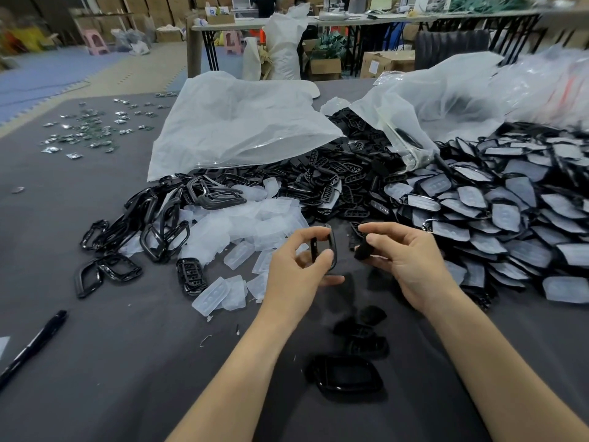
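Grey desk point(95, 362) fills the view. Two plastic bags at 12 o'clock: left bag point(242, 122) lying flat, right bag point(439, 100) open-mouthed, so black inserts point(328, 183) spill out toward the worker. Stacked pile point(510, 212) at 3 o'clock looks like the done side: black shells topped with pale pads, too many to count. Frame pile point(153, 224) at 9 o'clock and clear pads point(255, 224) just right of it, both too many to count. Stock probably fanned out by type so each part is one reach away.

Centre: left hand point(296, 269) pinches one black frame point(331, 250) by its edges, held on edge, above the desk, opening facing the other hand. Right hand point(411, 266) grips one small black part point(365, 248) between thumb and fingers, just beside the frame, not touching. Likely lining up to fit the part into the frame.

Three dark parts point(345, 373) at 6 o'clock, blurred. One pen point(35, 342) at 8 o'clock. Small boards point(92, 129) scattered at 10 o'clock, uncountable.
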The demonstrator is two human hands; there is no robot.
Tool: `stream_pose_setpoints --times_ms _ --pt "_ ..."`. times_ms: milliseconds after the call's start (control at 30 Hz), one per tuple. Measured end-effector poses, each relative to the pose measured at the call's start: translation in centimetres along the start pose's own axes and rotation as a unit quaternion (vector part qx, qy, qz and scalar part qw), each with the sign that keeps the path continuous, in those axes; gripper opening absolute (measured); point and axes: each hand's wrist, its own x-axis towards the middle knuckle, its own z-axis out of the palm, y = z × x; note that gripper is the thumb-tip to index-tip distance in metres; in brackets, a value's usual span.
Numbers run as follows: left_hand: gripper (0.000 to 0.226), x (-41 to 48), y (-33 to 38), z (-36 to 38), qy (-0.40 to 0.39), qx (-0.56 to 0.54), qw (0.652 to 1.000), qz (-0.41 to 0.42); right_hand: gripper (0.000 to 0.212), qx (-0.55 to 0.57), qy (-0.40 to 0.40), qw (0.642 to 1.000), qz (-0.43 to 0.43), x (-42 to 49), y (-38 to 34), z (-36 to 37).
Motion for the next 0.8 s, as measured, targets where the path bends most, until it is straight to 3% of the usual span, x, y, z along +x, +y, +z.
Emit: stream_pose_setpoints --times_ms 267,467,800 --pt "0.050 -0.1 -0.7 0.4 -0.057 0.006 0.997 0.052 0.015 0.003 0.031 0.999 -0.016 -0.3 0.7 0.8" --pt "0.045 -0.1 -0.6 0.4 -0.039 0.042 0.997 0.054 0.010 0.157 0.024 0.986 0.055 -0.9 0.6 1.9" --pt "0.041 -0.3 -0.7 0.3 -0.004 0.112 0.991 0.068 0.012 0.202 -0.006 0.976 0.080 -0.9 0.2 1.7"
